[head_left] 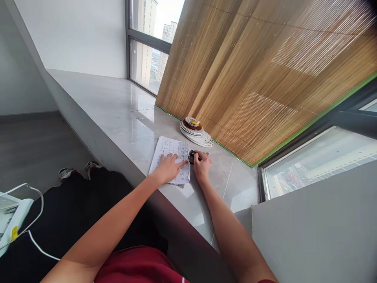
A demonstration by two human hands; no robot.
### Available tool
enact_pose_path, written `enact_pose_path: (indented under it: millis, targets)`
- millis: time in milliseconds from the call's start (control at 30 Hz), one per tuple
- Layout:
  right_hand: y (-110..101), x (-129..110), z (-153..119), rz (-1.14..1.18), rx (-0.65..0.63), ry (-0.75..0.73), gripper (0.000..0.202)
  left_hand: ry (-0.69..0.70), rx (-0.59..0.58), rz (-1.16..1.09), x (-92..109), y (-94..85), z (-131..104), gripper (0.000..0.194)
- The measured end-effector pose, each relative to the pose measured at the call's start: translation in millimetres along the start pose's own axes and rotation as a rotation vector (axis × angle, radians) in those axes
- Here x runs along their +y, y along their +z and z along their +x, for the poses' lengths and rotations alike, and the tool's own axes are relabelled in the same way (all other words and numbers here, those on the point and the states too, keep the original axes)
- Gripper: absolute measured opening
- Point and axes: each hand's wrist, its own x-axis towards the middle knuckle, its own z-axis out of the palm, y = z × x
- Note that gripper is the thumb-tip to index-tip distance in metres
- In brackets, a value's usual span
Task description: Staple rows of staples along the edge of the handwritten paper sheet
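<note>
While the left hand (167,168) lies splayed wide on the handwritten paper (166,147), the right hand (202,164) curls around a small black tool (191,156) at the paper's three o'clock edge — stacked plates (188,132) sit nearby, toward one o'clock.

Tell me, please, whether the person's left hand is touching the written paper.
Touching. The head view shows the left hand spread over the written paper, its fingers resting on the page with no gap visible.
</note>
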Motion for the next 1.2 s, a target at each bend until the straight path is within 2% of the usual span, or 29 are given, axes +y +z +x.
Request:
enact_pose_path:
  millis: [133, 333, 467, 700, 833, 1000, 1200]
  targets:
    - [0, 0, 2, 0.005, 0.008, 0.033, 0.040, -0.041, -0.075, -0.001, 4, -4.9, 1, 0.047]
    - [2, 2, 1, 0.038, 0.030, -0.033, 0.038, 0.029, -0.174, -0.063, 13, -13.1, 2, 0.055]
    - [2, 3, 0, 0.041, 0.001, -0.046, 0.036, 0.038, -0.237, -0.068, 16, -17.7, 4, 0.054]
    - [0, 0, -2, 0.079, -0.125, -0.186, 0.043, -0.010, -0.247, -0.079, 12, -15.5, 4, 0.053]
    - [2, 0, -3, 0.011, -0.192, -0.240, 0.046, -0.017, -0.243, -0.061, 11, -11.0, 5, 0.055]
    - [7, 3, -3, -0.118, -0.211, -0.290, 0.039, 0.008, -0.228, -0.073, 13, -8.9, 4, 0.055]
    - [7, 0, -4, -0.165, -0.218, -0.296, 0.036, 0.017, -0.222, -0.054, 14, -8.7, 1, 0.055]
